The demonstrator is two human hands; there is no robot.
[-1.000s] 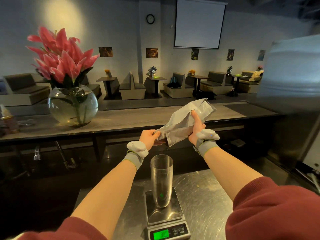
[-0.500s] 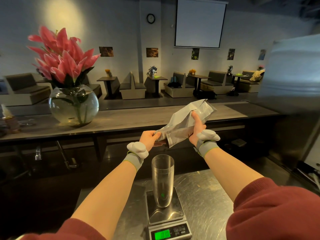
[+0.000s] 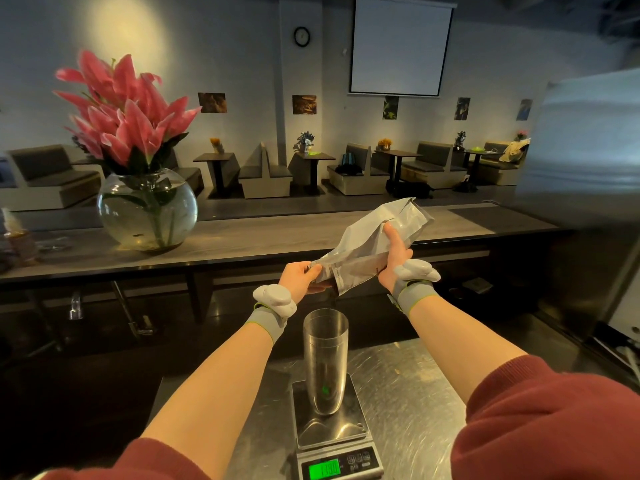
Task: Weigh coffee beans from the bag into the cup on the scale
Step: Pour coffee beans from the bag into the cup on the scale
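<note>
A silver-grey coffee bag (image 3: 367, 247) is held tilted, its mouth pointing down and left above the cup. My left hand (image 3: 300, 278) pinches the bag's mouth corner. My right hand (image 3: 393, 252) grips the bag's body from below. A dark trickle of beans shows at the mouth, just over the rim. The tall clear cup (image 3: 325, 358) stands upright on the steel scale (image 3: 332, 434), whose green display (image 3: 323, 468) is lit.
The scale sits on a steel worktop (image 3: 408, 393). Behind runs a wooden bar counter (image 3: 263, 237) with a round glass vase of pink lilies (image 3: 147, 206) at left. A steel fridge (image 3: 588, 174) stands at right. Booths and tables fill the room beyond.
The bag has tipped slightly more over the cup and beans have begun falling from its mouth. Both hands keep their grip; the scale reading has changed.
</note>
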